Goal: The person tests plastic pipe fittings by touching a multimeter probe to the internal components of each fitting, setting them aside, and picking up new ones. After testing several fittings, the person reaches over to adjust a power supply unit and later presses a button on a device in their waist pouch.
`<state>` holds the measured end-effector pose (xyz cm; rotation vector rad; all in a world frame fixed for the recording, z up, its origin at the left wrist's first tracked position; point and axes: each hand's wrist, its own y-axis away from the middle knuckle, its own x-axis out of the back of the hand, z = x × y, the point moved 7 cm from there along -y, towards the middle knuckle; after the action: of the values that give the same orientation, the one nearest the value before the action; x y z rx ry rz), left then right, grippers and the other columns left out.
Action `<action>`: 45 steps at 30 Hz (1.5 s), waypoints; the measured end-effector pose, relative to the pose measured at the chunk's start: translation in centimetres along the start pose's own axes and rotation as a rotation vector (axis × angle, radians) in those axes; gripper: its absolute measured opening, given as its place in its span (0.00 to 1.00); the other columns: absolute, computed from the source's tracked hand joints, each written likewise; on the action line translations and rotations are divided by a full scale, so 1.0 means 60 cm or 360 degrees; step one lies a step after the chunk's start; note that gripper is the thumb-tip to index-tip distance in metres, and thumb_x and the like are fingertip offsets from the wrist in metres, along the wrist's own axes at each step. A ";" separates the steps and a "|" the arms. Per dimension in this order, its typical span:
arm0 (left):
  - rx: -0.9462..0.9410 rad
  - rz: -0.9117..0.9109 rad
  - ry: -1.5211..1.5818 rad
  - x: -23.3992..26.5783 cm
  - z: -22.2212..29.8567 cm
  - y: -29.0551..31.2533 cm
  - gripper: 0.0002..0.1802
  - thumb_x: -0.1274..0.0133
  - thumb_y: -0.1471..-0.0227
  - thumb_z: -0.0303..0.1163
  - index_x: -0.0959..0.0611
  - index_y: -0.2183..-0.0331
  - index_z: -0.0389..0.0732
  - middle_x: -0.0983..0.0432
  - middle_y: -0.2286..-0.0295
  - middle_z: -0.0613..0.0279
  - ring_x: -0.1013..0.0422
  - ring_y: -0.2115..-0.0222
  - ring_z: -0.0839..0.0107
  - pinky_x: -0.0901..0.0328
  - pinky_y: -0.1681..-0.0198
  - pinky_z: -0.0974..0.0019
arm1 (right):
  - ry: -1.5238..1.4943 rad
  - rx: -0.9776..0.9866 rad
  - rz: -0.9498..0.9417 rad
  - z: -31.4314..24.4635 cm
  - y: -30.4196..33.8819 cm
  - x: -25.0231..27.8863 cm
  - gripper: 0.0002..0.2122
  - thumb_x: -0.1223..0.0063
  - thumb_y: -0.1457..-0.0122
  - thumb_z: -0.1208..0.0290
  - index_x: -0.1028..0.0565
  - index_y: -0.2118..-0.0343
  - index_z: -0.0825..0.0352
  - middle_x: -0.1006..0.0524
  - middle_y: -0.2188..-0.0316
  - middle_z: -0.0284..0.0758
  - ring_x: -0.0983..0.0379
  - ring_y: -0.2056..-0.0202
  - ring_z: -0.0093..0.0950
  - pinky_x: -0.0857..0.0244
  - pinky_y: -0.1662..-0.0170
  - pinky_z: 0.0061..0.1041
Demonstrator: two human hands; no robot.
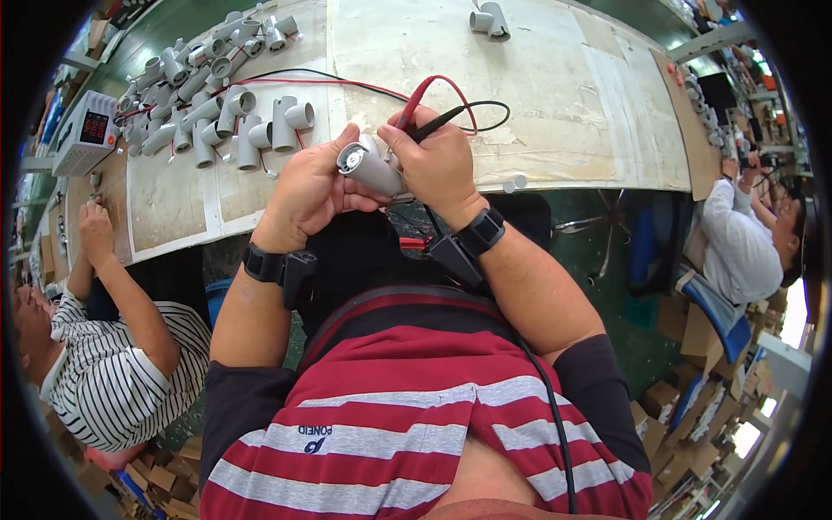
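My left hand (303,186) is closed round a grey plastic T-shaped tube fitting (374,172) above the table's front edge. A round white and metal insert shows in the fitting's open end, which is turned up and to the left. In my right hand (440,169) are two test probes, one red (416,100) and one black (438,124), pinched side by side. Their tips point down at the fitting, but my fingers hide whether they touch it. A red and a black lead loop away from the probes and run left across the table.
Several grey fittings (208,108) with short wires lie heaped at the left. A white power supply (87,130) with red digits stands beyond them. One fitting (491,22) lies at the far edge, two small caps (515,184) near the front edge. Co-workers sit left and right.
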<state>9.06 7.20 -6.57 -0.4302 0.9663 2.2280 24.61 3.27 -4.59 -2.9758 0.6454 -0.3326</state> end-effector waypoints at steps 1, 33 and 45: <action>-0.0002 0.0001 0.0003 0.003 0.000 0.000 0.30 0.56 0.31 0.52 0.23 0.53 0.30 0.18 0.65 0.46 0.18 0.71 0.57 0.21 0.73 0.65 | 0.0020 0.0008 0.0003 -0.003 0.002 -0.001 0.07 0.37 0.41 0.68 0.20 0.66 0.67 0.20 0.79 0.31 0.26 0.80 0.20 0.34 0.74 0.23; -0.0087 -0.0054 0.0019 0.003 -0.009 -0.010 0.28 0.58 0.32 0.55 0.24 0.56 0.35 0.17 0.67 0.48 0.18 0.72 0.52 0.23 0.75 0.60 | 0.0009 0.0276 0.0090 -0.007 0.010 0.000 0.07 0.37 0.44 0.72 0.22 0.69 0.70 0.22 0.75 0.44 0.23 0.71 0.40 0.31 0.64 0.35; -0.0128 -0.0100 0.0082 -0.001 -0.007 -0.010 0.27 0.61 0.31 0.54 0.24 0.53 0.38 0.17 0.65 0.48 0.18 0.70 0.51 0.22 0.72 0.58 | 0.0072 0.0370 0.0108 -0.005 0.005 -0.003 0.08 0.37 0.44 0.70 0.23 0.69 0.70 0.21 0.75 0.45 0.23 0.71 0.41 0.31 0.64 0.36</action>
<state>9.51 7.16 -7.11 -0.5496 0.8793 2.2139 24.27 3.07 -4.35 -2.7268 0.6610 -0.4386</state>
